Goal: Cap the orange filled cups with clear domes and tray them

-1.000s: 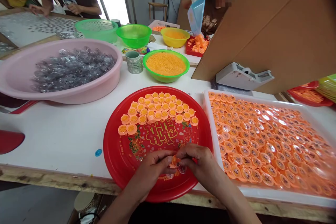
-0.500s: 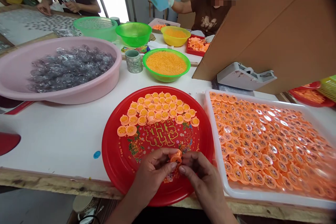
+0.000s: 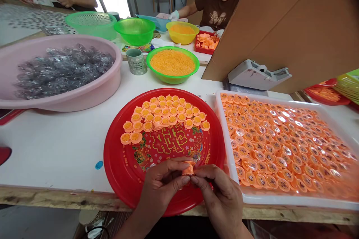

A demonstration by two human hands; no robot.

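Orange plastic cap [image 3: 188, 169] sits firmly pinched between the left hand [image 3: 164, 183] and right hand [image 3: 220, 194], fingertips close together, above the red plate [image 3: 109, 160].

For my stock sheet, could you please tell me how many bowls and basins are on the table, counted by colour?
Pink: 1 (plastic basin)
Green: 3 (perforated colander, plain bowl, bowl of orange-yellow granules)
Yellow: 1 (yellow bowl)
Total: 5
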